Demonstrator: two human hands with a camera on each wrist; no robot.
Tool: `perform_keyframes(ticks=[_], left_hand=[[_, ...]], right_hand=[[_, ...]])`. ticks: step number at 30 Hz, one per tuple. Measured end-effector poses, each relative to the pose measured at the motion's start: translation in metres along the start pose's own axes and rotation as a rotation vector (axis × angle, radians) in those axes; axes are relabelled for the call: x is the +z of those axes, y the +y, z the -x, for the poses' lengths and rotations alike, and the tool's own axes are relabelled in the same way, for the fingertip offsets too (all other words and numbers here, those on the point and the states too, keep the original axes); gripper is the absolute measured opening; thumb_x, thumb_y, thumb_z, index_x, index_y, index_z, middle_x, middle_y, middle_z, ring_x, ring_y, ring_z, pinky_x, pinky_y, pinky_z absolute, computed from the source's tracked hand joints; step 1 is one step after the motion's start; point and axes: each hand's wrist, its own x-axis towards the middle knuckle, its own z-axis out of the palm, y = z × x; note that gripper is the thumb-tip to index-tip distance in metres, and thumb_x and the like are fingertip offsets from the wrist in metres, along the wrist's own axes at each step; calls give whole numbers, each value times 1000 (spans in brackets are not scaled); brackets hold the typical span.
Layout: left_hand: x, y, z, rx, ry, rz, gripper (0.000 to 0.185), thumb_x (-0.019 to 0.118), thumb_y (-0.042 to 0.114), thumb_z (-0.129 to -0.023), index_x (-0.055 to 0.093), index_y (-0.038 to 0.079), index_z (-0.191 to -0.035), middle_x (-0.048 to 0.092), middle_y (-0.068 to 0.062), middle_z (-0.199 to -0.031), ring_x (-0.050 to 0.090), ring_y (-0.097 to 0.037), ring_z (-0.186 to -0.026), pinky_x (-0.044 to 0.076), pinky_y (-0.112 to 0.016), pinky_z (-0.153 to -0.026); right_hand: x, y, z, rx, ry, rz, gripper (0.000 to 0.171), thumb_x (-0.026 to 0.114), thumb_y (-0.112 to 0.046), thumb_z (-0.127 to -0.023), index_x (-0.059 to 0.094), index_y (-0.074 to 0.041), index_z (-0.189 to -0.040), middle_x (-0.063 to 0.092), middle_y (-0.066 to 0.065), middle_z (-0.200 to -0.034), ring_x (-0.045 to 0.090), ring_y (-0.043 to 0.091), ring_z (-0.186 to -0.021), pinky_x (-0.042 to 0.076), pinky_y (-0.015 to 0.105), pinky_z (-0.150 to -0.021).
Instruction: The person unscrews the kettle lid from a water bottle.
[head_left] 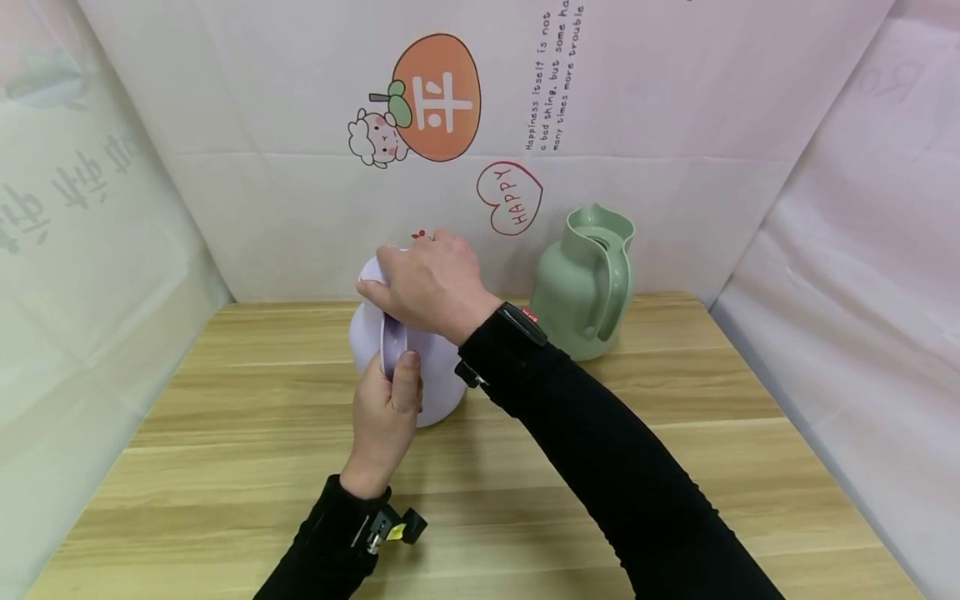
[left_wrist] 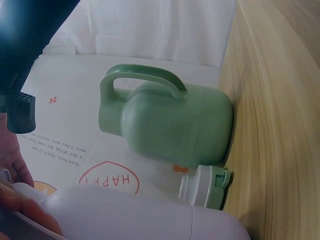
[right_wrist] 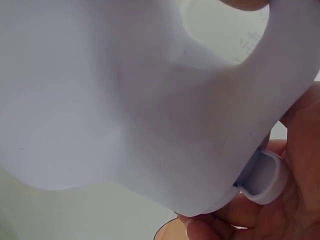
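A lavender thermos jug (head_left: 437,379) stands on the wooden table, partly covered by both hands. My left hand (head_left: 384,417) grips its handle (head_left: 393,343), thumb on the near side. Over the jug's top, my right hand (head_left: 435,279) holds the lid, which the head view mostly hides. In the right wrist view, curled fingers (right_wrist: 240,212) surround the lavender lid (right_wrist: 267,182) at the mouth. To the right stands a sage-green thermos jug (head_left: 573,292) with its top uncovered. A white and green stopper (left_wrist: 205,186) sits beside it in the left wrist view.
Behind the jugs rises a printed white cloth (head_left: 315,225), close to the table's back edge. More cloth (head_left: 847,283) hangs along the right side and the left. The wood-grain tabletop (head_left: 202,500) extends in front and to both sides.
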Motion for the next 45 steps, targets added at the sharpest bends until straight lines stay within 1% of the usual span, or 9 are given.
perform_keyframes(ticks=[7,10,13,17,20,26,38,42,45], left_hand=[[0,-1,1,4,3,-6,30,49,21,-111,50,10,-83,48,1,-61,47,-15,-49,39,-30,-46],[0,0,1,1,7,-6,30,49,21,-111,50,10,-83,48,1,-60,47,-15,-49,39,-30,-46],[0,0,1,-6,14,-7,31,50,21,-111,50,10,-82,48,2,-60,48,-14,-49,40,-30,-47],[1,1,1,-22,21,-8,31,50,22,-111,51,10,-82,49,2,-61,48,-14,-50,40,-29,-47],[1,1,1,-27,23,-9,31,50,21,-111,50,10,-82,48,2,-60,48,-14,-50,39,-29,-47],[1,0,1,-25,23,-5,31,50,21,-111,50,10,-82,48,2,-60,47,-14,-50,39,-29,-47],[1,1,1,-31,26,10,31,50,21,-110,50,9,-82,48,2,-61,47,-13,-50,39,-29,-47],[0,1,1,-28,27,10,31,50,21,-110,50,9,-82,48,2,-61,47,-14,-50,39,-29,-47],[-1,2,1,-25,27,4,31,49,22,-111,50,10,-82,47,2,-60,47,-14,-49,39,-30,-47]], right_hand=[[-1,5,1,-42,-18,-37,45,42,-61,-105,66,-24,-112,64,-2,-84,57,25,-89,48,38,-81],[-3,7,1,-62,-34,-49,45,42,-61,-106,65,-24,-117,65,-1,-90,56,25,-91,47,38,-84],[-3,9,1,-75,-45,-70,45,42,-59,-106,65,-25,-126,66,-1,-95,55,24,-92,47,38,-85],[-3,11,-1,-88,-56,-86,49,42,-57,-106,61,-28,-140,69,1,-108,56,23,-98,46,39,-88],[-3,12,-1,-97,-65,-93,51,42,-56,-106,58,-28,-146,70,1,-114,57,22,-104,46,38,-93],[-4,13,-2,-112,-71,-103,49,42,-53,-106,60,-27,-142,71,-1,-109,57,18,-108,45,38,-96],[-2,12,-2,-110,-74,-107,51,42,-50,-105,57,-26,-148,70,0,-131,59,17,-119,43,38,-105],[-3,10,-2,-91,-76,-108,51,43,-48,-104,57,-26,-147,70,0,-128,59,18,-116,43,38,-103],[-5,7,0,-72,-84,-104,48,44,-49,-103,59,-27,-144,69,0,-121,58,20,-111,46,39,-98]])
